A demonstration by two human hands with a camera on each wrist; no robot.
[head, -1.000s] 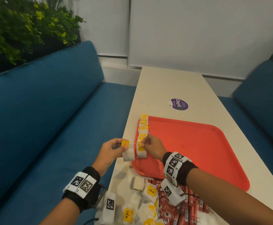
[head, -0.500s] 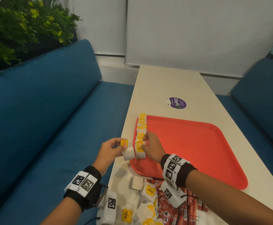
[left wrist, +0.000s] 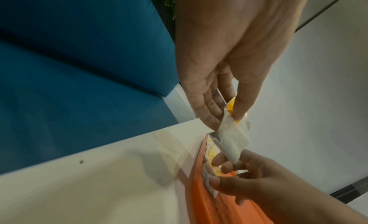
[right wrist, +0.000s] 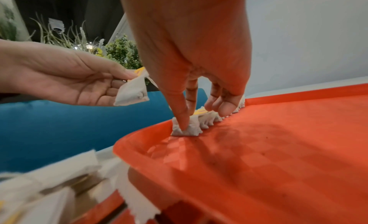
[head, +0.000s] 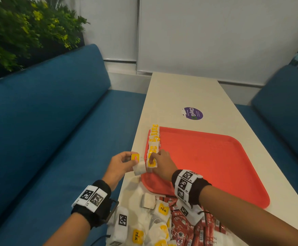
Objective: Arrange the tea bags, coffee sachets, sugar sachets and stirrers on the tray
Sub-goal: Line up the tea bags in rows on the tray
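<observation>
A red tray lies on the white table. Along the tray's left edge runs a row of tea bags with yellow tags. My right hand is at the near end of that row. Its thumb and forefinger hold the nearest tea bag down against the tray floor. My left hand hovers just left of the tray and pinches another tea bag by its yellow tag, so the pouch hangs free above the tray rim.
Loose tea bags and red coffee sachets are heaped on the table in front of the tray, under my wrists. A purple sticker lies beyond the tray. Blue benches flank the table, and a plant stands at the far left.
Almost nothing has changed. Both hands keep their places, the left with its tea bag and the right on the row's nearest bag. The view has shifted slightly.
</observation>
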